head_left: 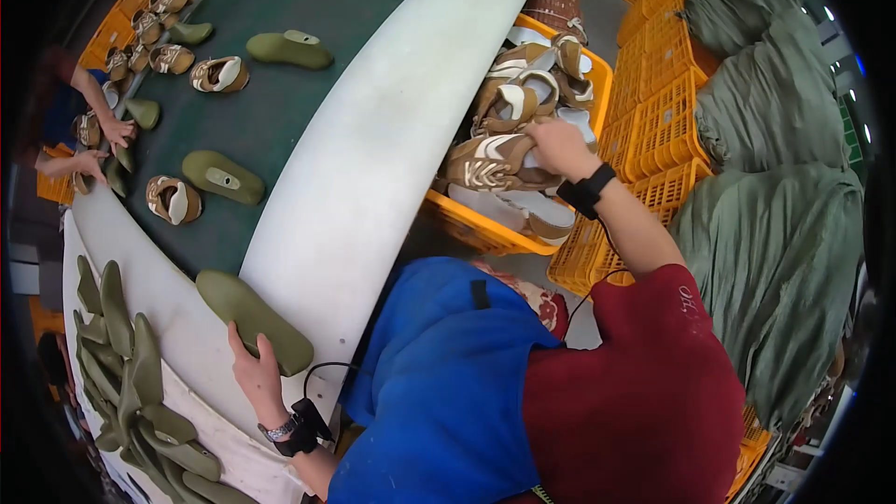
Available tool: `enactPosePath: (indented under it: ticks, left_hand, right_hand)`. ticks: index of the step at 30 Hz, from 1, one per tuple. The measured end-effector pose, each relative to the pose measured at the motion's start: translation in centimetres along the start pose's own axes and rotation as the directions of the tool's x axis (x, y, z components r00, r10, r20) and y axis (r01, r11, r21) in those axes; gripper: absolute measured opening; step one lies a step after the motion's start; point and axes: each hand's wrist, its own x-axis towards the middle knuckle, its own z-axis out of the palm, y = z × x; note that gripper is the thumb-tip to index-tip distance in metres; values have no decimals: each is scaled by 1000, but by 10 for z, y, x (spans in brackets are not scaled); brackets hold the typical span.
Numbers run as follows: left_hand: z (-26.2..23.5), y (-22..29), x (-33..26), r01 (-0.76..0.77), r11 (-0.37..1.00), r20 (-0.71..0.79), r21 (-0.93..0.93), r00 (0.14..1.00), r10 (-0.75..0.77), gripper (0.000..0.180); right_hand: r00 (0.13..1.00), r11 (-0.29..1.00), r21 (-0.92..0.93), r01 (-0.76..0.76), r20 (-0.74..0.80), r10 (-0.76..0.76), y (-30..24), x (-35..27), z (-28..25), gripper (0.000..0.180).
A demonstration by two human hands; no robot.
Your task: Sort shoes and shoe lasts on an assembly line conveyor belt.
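Shoe (485, 163), crowded orange crate (485, 235), piled green lasts (140, 364)

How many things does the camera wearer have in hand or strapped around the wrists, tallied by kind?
Green shoe form, in the left hand: 1
Brown shoe, in the right hand: 1
Black wristbands: 2
Silver watch: 1
Total: 5

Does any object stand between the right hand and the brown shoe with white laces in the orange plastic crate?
Nothing visible does. The right hand touches the brown shoe with white laces, and none of the other shoes in the orange plastic crate covers it.
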Motion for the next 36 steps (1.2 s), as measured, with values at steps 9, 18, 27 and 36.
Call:
enactPosePath:
  ticks: [9,18,27,36]
  left_hand:
    - [-21,-31,-15,-49,996,-71,75,996,54,47]
    - [-44,0,-40,-122,908,-290,402,923,252,54]
    - [15,102,-13,-407,899,-191,-162,907,376,69]
    - [27,77,1,-432,896,-205,-102,891,406,33]
  right_hand:
    - [958,768,600,-222,279,59,15,-59,-6,58]
    - [980,-1,981,-196,196,-28,-98,-47,-24,41]
    - [895,355,859,368,-224,-385,-263,-13,-46,36]
    - [901,338,854,395,-289,-324,-290,-8,-13,25]
